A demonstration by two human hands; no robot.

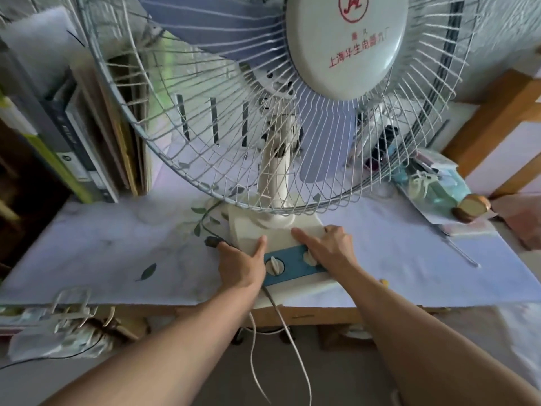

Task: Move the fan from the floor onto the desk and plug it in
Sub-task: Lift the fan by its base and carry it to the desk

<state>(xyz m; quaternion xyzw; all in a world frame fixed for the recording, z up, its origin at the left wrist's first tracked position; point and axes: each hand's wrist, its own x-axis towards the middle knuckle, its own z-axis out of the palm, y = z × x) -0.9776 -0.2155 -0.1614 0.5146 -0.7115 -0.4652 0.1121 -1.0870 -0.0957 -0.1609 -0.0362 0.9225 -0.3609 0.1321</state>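
Both hands are on the fan's base: my left hand [244,263] wraps the left edge with the thumb lying on top and the fingers curled down the side, and my right hand [328,247] lies flat and spread on the top right corner, index finger pointing toward the stem, palm covering part of the blue panel [292,266]. Neither is closed into a fist — the left grips, the right presses.

The fan [278,171] stands upright on the desk [102,259], near its front edge, the base slightly overhanging. Its wire cage fills the upper view, with a pale hub cap [347,45] bearing red lettering. One knob [274,265] on the panel shows between my hands.

A white cord [288,332] drops from the base's near side over the desk edge — its far end is out of view. Books [73,136] stand at the far left; a small round jar [471,208] lies at the right.
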